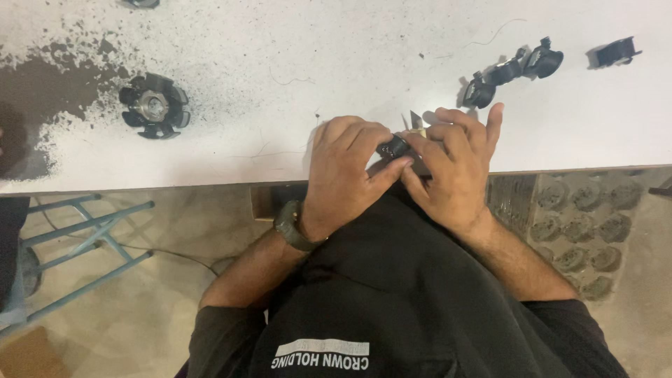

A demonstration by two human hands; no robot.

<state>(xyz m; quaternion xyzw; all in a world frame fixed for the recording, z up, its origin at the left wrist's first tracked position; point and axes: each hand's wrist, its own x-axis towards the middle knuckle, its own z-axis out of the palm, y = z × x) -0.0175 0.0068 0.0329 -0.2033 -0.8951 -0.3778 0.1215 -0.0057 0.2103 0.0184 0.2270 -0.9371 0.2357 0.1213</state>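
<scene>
Hands first, nearest to us at the table's front edge: our left hand (344, 168) curls over a small black part (393, 147), thumb and forefinger pinching it, while our right hand (453, 168) meets it from the other side, fingers bent and pressed around a small blade (416, 120) whose tip pokes up between them. We judge this as trimming or scraping in progress, and the next stroke calls for a steady pinch and a short, controlled cut. Further out on the white table (294, 63), a round black rotor piece (154, 106) sits left; several small black pieces (511, 71) lie well apart at right.
</scene>
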